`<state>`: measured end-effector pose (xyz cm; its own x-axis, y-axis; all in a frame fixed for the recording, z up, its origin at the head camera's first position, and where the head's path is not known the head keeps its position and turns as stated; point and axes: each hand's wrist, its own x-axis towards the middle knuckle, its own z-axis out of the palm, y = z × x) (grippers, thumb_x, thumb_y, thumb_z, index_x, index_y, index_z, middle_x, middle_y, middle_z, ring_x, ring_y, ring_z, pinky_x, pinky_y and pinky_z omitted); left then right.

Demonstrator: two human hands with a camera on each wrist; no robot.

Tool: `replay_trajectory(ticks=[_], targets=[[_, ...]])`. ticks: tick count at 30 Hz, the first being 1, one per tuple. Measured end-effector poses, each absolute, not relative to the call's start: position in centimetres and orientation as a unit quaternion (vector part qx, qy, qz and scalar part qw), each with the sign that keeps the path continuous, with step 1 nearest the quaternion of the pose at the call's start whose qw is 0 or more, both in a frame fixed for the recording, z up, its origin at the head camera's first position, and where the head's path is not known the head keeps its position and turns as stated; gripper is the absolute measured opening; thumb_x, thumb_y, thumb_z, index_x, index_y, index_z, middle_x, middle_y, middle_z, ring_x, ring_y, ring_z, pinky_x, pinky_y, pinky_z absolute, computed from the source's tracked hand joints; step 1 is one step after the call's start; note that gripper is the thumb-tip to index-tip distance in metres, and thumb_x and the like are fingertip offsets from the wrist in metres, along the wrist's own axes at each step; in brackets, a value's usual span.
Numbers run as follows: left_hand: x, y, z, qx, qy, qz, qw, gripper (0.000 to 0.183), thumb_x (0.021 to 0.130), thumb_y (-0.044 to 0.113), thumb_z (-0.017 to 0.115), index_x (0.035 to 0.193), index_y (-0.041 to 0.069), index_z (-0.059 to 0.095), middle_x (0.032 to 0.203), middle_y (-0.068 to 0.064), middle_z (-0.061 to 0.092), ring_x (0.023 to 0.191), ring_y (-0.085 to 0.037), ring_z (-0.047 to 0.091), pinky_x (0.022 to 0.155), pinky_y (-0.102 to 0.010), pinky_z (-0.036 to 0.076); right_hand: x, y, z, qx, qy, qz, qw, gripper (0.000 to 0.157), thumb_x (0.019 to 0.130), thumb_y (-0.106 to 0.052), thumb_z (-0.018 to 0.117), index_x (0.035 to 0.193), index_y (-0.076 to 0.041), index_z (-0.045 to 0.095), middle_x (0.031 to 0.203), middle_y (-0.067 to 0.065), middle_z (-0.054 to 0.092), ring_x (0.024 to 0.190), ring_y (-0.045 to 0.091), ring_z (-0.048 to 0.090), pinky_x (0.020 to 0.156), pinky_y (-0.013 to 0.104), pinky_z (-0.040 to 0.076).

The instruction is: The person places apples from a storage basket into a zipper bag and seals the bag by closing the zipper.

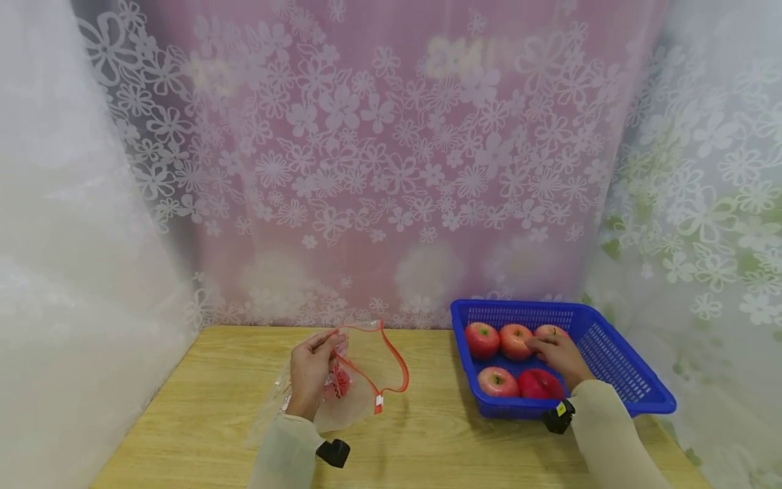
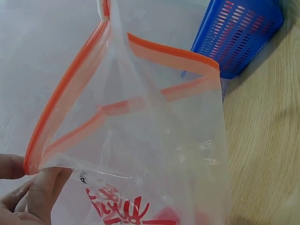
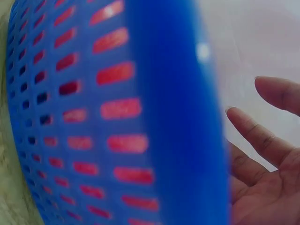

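Observation:
My left hand point(image 1: 309, 372) pinches the rim of a clear zip bag point(image 1: 349, 411) between thumb and fingers. The bag's mouth gapes, edged by an orange zip strip point(image 2: 65, 93) with a white slider point(image 1: 379, 401). Red lettering point(image 2: 119, 206) shows on its side, with a blurred red patch low down. Over the blue basket point(image 1: 623, 367), my right hand point(image 1: 563, 358) reaches in with fingers spread. Its fingertips are right at the edge of a back-row apple point(image 1: 515, 341). The right wrist view shows those fingers apart, holding nothing.
Other apples point(image 1: 482, 339) lie in the basket, including a darker red one point(image 1: 540, 385) at the front. The basket stands at the right of the wooden table point(image 1: 421, 435). A flowered pink curtain point(image 1: 391, 204) hangs behind, with pale sheets at both sides.

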<state>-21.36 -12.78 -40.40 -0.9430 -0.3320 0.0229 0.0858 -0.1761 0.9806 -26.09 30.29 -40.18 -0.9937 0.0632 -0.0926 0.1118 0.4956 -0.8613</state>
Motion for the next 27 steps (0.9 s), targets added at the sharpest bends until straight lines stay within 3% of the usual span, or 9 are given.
replay_trajectory(ticks=[7, 13, 20, 27], targets=[[-21.1, -12.6, -40.7, 0.067, -0.614, -0.774, 0.143, 0.027, 0.095, 0.009, 0.061, 0.115, -0.009, 0.065, 0.096, -0.01, 0.073, 0.068, -0.005, 0.064, 0.053, -0.017, 0.048, -26.3, 31.5, -40.7, 0.047, 0.889, -0.456, 0.008, 0.06, 0.097, -0.037, 0.055, 0.13, 0.013, 0.05, 0.134, 0.032, 0.048, 0.122, 0.047, 0.046, 0.1, 0.055, 0.04], [-21.1, -12.6, -40.7, 0.087, -0.621, -0.767, 0.135, 0.026, 0.095, 0.012, 0.061, 0.115, -0.004, 0.067, 0.1, -0.01, 0.073, 0.062, -0.004, 0.059, 0.053, -0.017, 0.047, -26.3, 31.9, -41.6, 0.04, 0.894, -0.445, 0.041, 0.052, 0.097, -0.032, 0.056, 0.124, 0.012, 0.056, 0.129, 0.031, 0.053, 0.119, 0.047, 0.046, 0.099, 0.057, 0.039], [-21.3, -12.7, -40.6, 0.094, -0.633, -0.756, 0.137, 0.029, 0.095, 0.014, 0.062, 0.117, -0.004, 0.066, 0.104, -0.011, 0.072, 0.078, -0.006, 0.067, 0.058, -0.016, 0.05, -26.5, 32.0, -42.3, 0.019, 0.904, -0.421, 0.073, 0.051, 0.097, -0.03, 0.056, 0.123, 0.013, 0.057, 0.13, 0.032, 0.052, 0.124, 0.051, 0.041, 0.101, 0.061, 0.035], [-21.3, -12.7, -40.8, 0.089, -0.636, -0.755, 0.136, 0.029, 0.096, 0.015, 0.061, 0.117, -0.004, 0.066, 0.106, -0.012, 0.072, 0.08, -0.006, 0.068, 0.059, -0.016, 0.051, -26.8, 32.2, -42.9, 0.006, 0.909, -0.409, 0.085, 0.043, 0.095, -0.023, 0.058, 0.117, 0.014, 0.061, 0.122, 0.031, 0.058, 0.118, 0.049, 0.047, 0.098, 0.06, 0.037]])
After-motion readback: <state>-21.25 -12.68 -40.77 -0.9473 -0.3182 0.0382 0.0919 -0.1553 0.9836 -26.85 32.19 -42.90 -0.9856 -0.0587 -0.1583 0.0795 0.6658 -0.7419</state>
